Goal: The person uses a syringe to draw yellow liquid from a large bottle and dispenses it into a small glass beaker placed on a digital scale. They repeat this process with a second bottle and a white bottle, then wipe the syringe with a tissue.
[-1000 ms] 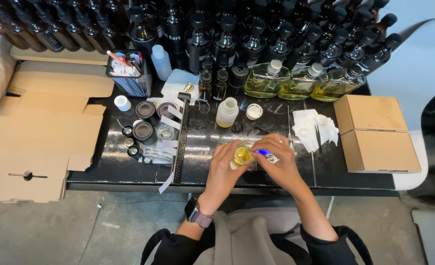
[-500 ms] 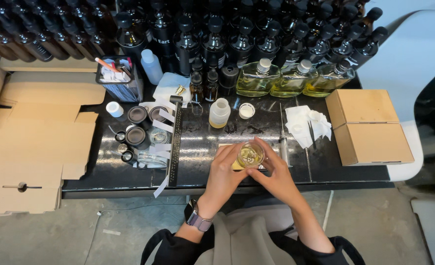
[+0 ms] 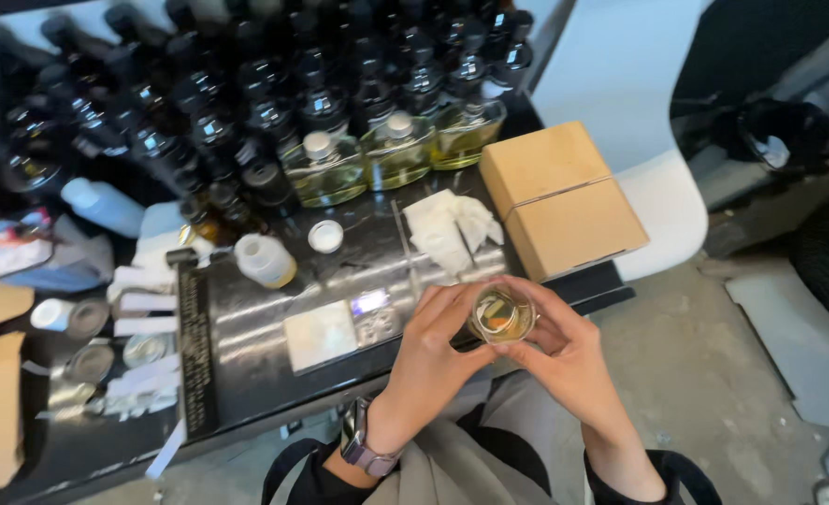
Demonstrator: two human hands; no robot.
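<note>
— Glass, clear, with yellow liquid inside: that was the small jar (image 3: 501,314) I had, a little right of the frame's centre and just off the near edge of the black table (image 3: 246,374).

— Which hand had it?

— Both. My left hand (image 3: 433,355) wrapped its left side, fingers curled round the wall, and my right hand (image 3: 564,360) cupped it from the right and below, thumb against the rim. Both hands were closed on the jar, gripping it between them. I looked straight down into its open mouth.

— And around you?

— A small silver scale (image 3: 339,327) lay on the table just left of my left hand. Above it, towards the upper middle of the frame, stood a white plastic bottle (image 3: 265,260) and a white cap (image 3: 325,236) near it. Crumpled white tissue (image 3: 452,229) sat above my hands, with two brown cardboard boxes (image 3: 564,198) to its right. Three clear bottles of yellow liquid (image 3: 396,150) lined up further up, and dark bottles (image 3: 246,84) crowded the top of the frame. A watch (image 3: 363,447) was on my left wrist, lower centre.
</note>
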